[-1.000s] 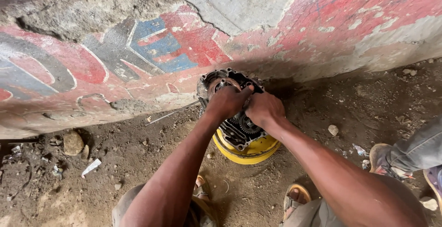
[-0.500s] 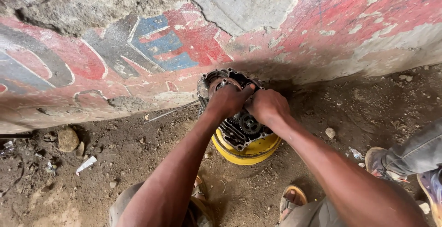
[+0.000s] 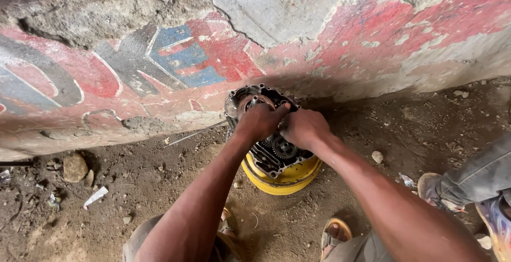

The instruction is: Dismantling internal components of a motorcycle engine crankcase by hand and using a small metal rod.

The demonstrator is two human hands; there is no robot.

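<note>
A greasy dark engine case (image 3: 277, 153) with exposed gears rests on a yellow round container (image 3: 290, 179) on the dirt, close to a painted wall. My left hand (image 3: 260, 121) is closed over the upper part of the case, near its round opening. My right hand (image 3: 303, 127) grips the case just beside it, knuckles up. Both hands touch each other over the middle of the engine; what the fingers hold underneath is hidden.
A cracked wall painted red, blue and grey (image 3: 213, 54) runs along the back. A thin metal rod (image 3: 194, 134) lies at its foot. A stone (image 3: 74, 166) and litter sit left. Another person's leg and shoe (image 3: 468, 182) are at right. My sandalled feet (image 3: 335, 233) are below.
The view has shifted slightly; both hands stay on the engine case with only small finger movement.
</note>
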